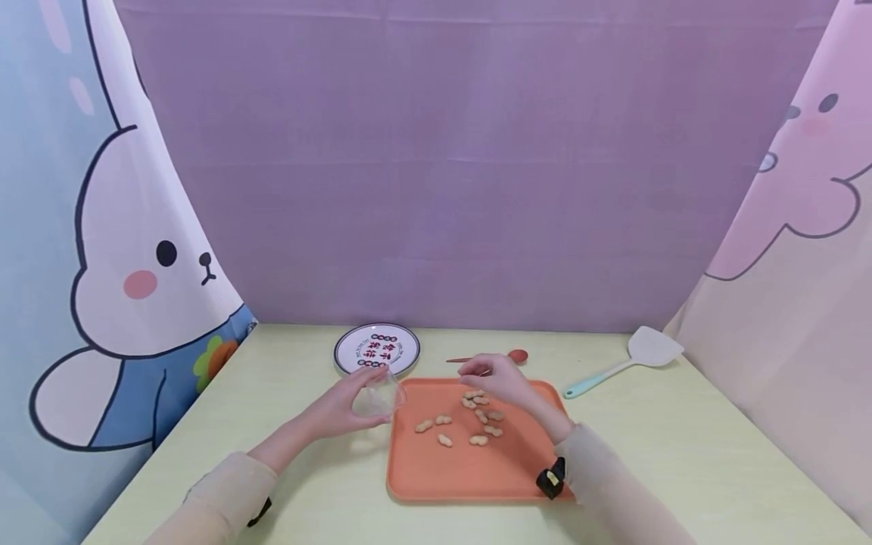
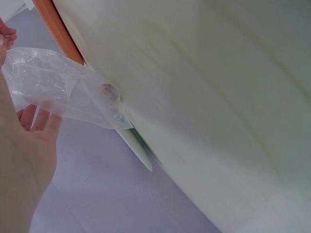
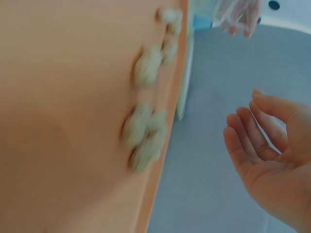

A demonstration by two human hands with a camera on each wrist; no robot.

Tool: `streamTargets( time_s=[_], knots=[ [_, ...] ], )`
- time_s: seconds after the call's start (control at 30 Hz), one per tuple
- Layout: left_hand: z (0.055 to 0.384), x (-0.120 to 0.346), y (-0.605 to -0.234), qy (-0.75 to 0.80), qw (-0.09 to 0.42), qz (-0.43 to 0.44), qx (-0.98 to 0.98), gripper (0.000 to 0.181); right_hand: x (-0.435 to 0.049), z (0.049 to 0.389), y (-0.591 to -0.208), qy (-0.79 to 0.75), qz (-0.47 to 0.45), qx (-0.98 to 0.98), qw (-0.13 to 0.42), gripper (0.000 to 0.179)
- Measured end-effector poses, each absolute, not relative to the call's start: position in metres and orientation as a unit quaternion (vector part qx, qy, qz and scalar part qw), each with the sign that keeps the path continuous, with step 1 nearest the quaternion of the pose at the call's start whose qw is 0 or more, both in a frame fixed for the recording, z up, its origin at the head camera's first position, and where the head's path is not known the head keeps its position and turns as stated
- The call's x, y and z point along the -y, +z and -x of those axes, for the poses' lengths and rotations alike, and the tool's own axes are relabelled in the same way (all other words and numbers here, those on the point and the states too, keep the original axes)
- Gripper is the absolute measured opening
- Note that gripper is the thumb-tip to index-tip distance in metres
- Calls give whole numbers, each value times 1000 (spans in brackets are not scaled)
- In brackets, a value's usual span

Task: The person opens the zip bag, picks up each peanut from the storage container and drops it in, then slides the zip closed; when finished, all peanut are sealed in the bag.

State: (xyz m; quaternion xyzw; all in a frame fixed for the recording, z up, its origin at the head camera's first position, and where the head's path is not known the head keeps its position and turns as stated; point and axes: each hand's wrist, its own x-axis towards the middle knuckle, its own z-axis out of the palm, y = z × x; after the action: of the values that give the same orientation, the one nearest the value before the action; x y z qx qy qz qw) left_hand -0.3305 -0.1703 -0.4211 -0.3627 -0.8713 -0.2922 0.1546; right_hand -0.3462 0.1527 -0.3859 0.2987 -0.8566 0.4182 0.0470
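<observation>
My left hand [image 1: 344, 405] grips a clear plastic bag [image 1: 381, 397] beside the left edge of the orange tray [image 1: 463, 478]. What looks like a peanut [image 2: 109, 93] lies at the bottom of this bag in the left wrist view. Above the tray's far part hovers my right hand [image 1: 500, 378], fingers loosely bent. The right wrist view [image 3: 272, 145] shows nothing between its thumb and fingers. Several unshelled peanuts [image 1: 479, 440] lie scattered on the tray; they look blurred from the right wrist.
Behind the bag stands a white plate [image 1: 347, 347] with red lettering. A red spoon [image 1: 518, 356] lies beyond the tray, partly covered by the right hand. To the right rests a spatula [image 1: 650, 350] with a pale green handle. A purple curtain [image 1: 436, 189] closes off the back.
</observation>
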Motion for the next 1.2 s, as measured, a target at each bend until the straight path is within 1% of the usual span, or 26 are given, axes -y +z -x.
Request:
streamTargets(
  time_s=[0.07,0.2,0.37,0.47,0.57,0.77,1.2],
  knots=[
    [331,170,-421,-292,158,365,870,77,-157,347,-385,408,-277,868,52,18],
    [331,170,-421,-291,158,366,870,76,-167,357,-392,405,-259,876,44,18],
    [331,170,-420,-294,153,365,870,75,-176,369,-401,408,-244,880,-2,22],
    [330,170,-420,-296,149,362,871,74,-179,372,-407,399,-256,880,-32,24],
    [328,170,-420,-294,144,360,873,74,-179,373,-410,371,-272,887,-43,23],
    [329,169,-419,-292,140,366,873,75,-178,372,-410,336,-274,901,-35,18],
    [329,168,-420,-290,132,360,877,74,-176,373,-412,303,-216,928,-22,8]
  ],
)
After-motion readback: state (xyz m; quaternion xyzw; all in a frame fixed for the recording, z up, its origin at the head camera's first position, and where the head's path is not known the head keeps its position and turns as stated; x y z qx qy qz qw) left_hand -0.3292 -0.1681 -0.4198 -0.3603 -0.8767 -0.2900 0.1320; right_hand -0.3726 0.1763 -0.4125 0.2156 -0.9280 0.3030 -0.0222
